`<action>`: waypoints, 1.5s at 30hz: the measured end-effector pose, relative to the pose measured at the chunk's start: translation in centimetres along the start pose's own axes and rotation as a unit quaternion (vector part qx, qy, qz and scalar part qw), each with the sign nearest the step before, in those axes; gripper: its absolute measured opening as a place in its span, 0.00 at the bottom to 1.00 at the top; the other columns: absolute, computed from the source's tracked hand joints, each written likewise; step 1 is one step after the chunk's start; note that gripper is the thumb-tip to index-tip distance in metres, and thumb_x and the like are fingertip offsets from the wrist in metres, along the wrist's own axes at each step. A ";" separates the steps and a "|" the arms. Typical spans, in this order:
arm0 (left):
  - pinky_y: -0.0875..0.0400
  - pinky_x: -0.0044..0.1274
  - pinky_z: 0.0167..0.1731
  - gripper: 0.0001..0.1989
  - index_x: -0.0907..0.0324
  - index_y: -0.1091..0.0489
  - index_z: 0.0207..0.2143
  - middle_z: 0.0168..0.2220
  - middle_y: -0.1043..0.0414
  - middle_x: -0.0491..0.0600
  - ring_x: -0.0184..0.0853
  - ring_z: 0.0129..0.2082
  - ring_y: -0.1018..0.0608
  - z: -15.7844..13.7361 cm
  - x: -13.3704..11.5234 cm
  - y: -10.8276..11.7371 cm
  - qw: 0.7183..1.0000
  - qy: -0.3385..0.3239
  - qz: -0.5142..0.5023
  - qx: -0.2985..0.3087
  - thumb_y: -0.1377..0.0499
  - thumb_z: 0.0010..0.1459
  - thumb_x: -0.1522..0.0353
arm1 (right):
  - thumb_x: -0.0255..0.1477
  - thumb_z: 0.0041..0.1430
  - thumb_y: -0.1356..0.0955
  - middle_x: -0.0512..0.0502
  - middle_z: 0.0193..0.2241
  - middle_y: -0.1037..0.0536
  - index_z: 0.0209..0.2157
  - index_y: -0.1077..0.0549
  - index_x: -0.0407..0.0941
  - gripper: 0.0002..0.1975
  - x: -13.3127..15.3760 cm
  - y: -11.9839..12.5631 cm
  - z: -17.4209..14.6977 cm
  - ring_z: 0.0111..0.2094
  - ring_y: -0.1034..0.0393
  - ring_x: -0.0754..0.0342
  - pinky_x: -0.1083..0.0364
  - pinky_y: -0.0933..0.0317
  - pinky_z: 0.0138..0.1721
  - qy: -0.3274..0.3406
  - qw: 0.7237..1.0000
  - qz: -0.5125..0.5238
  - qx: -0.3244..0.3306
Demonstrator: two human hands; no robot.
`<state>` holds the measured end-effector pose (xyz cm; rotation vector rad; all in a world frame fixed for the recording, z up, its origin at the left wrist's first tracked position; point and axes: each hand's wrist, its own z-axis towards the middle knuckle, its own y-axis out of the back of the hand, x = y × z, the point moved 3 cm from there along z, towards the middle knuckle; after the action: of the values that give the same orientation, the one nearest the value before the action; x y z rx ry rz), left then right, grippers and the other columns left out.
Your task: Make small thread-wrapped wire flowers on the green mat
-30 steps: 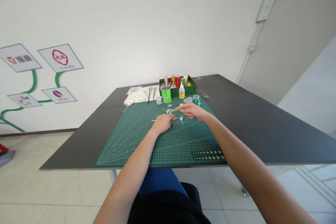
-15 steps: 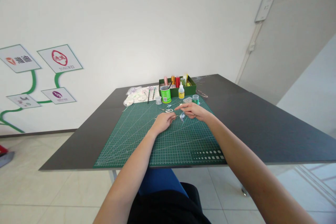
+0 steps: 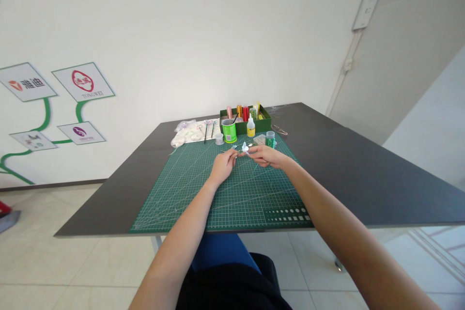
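White wall [image 3: 192,43] stands behind a dark table [image 3: 345,169], and on the table lies a green mat [image 3: 232,198] with thin lines. Near the mat's far edge, between the two hands, is a small pale piece [image 3: 245,148] that looks like a flower. The left hand [image 3: 222,167] has its fingertips pinched together, I think on the thin end of that piece. The right hand [image 3: 268,155] has one finger stretched out to the piece and the others curled; I cannot tell if it is pinching. From the piece, a green can [image 3: 229,132] is at 11 o'clock, a glue bottle [image 3: 251,128] just past 12 and a jar of green stuff [image 3: 270,140] near 2. Squeezing too hard could bend the soft-looking piece, and a loose pinch could drop it. If the right hand swung toward 2 o'clock, it could knock the jar over.
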<state>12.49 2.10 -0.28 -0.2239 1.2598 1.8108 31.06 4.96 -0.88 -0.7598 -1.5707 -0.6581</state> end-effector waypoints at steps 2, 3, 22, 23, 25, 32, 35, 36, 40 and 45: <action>0.38 0.21 0.33 0.12 0.58 0.31 0.33 0.21 0.33 0.43 0.31 0.24 0.29 0.0 0.1 0.0 1.000 0.008 0.000 -0.009 0.51 0.68 0.69 | 0.29 0.57 0.32 0.64 0.11 0.50 0.50 0.26 0.38 0.19 0.1 -0.1 -0.1 0.12 0.64 0.65 0.64 0.65 0.13 0.002 1.000 0.002 0.006; 0.38 0.21 0.33 0.11 0.58 0.31 0.33 0.21 0.33 0.42 0.31 0.24 0.28 0.0 0.1 0.0 1.000 0.013 -0.003 -0.013 0.51 0.67 0.69 | 0.29 0.58 0.32 0.64 0.11 0.50 0.51 0.26 0.38 0.19 0.1 -0.1 -0.2 0.12 0.64 0.65 0.64 0.65 0.13 0.004 1.000 0.003 0.006; 0.45 0.19 0.17 0.15 0.62 0.31 0.37 0.19 0.31 0.42 0.24 0.14 0.38 0.5 1.3 -0.8 0.955 0.057 -0.292 -0.018 0.43 0.62 0.57 | 0.31 0.60 0.31 0.64 0.11 0.48 0.55 0.28 0.37 0.23 -0.8 -0.6 0.6 0.13 0.64 0.64 0.63 0.66 0.14 0.032 0.997 0.049 0.056; 0.46 0.19 0.16 0.16 0.62 0.31 0.36 0.19 0.30 0.43 0.24 0.13 0.39 0.5 1.4 -0.8 0.951 0.061 -0.303 -0.021 0.42 0.61 0.57 | 0.31 0.60 0.31 0.64 0.11 0.48 0.56 0.28 0.37 0.24 -0.9 -0.7 0.6 0.13 0.64 0.64 0.63 0.66 0.14 0.036 0.996 0.058 0.061; 0.47 0.18 0.15 0.17 0.62 0.30 0.36 0.20 0.30 0.43 0.24 0.13 0.38 0.6 1.5 -0.6 0.944 0.067 -0.322 -0.032 0.42 0.60 0.56 | 0.31 0.61 0.31 0.64 0.11 0.48 0.57 0.30 0.37 0.24 -0.9 -0.8 0.6 0.14 0.64 0.64 0.63 0.65 0.15 0.048 0.993 0.082 0.071; 0.49 0.19 0.14 0.17 0.62 0.30 0.36 0.20 0.29 0.44 0.23 0.13 0.39 0.7 1.8 0.0 0.916 0.086 -0.382 -0.084 0.39 0.58 0.56 | 0.28 0.63 0.33 0.63 0.11 0.48 0.57 0.30 0.38 0.21 -0.7 -0.4 0.7 0.13 0.63 0.63 0.63 0.64 0.15 0.096 0.982 0.151 0.059; 0.50 0.19 0.14 0.17 0.62 0.30 0.36 0.20 0.29 0.44 0.23 0.13 0.40 0.7 1.7 0.2 0.913 0.090 -0.388 -0.093 0.39 0.57 0.56 | 0.28 0.62 0.33 0.63 0.11 0.48 0.55 0.29 0.38 0.20 -0.8 0.2 0.8 0.13 0.63 0.63 0.63 0.63 0.15 0.105 0.980 0.161 0.043; 0.50 0.19 0.14 0.17 0.62 0.30 0.36 0.20 0.29 0.44 0.23 0.13 0.40 0.7 1.7 0.2 0.912 0.091 -0.389 -0.095 0.39 0.57 0.56 | 0.28 0.62 0.33 0.63 0.11 0.48 0.54 0.28 0.38 0.19 -0.9 0.4 0.9 0.13 0.63 0.64 0.63 0.63 0.15 0.104 0.981 0.158 0.035; 0.50 0.19 0.14 0.17 0.62 0.30 0.36 0.20 0.29 0.44 0.23 0.13 0.40 0.7 1.7 0.4 0.912 0.093 -0.385 -0.102 0.39 0.57 0.56 | 0.28 0.59 0.32 0.64 0.10 0.48 0.49 0.26 0.37 0.17 -1.4 1.0 1.3 0.13 0.64 0.64 0.63 0.65 0.14 0.073 0.990 0.117 -0.003; 0.50 0.19 0.14 0.17 0.62 0.30 0.35 0.20 0.30 0.44 0.23 0.13 0.40 0.8 2.2 0.6 0.920 0.096 -0.361 -0.118 0.40 0.58 0.56 | 0.28 0.55 0.31 0.64 0.09 0.48 0.46 0.24 0.36 0.17 -1.6 0.7 1.4 0.12 0.64 0.65 0.63 0.67 0.13 0.024 0.999 0.044 -0.018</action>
<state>11.01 3.92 -0.75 -0.8991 0.9023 1.2973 30.88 6.35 -2.64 -0.8292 -1.4763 -0.6372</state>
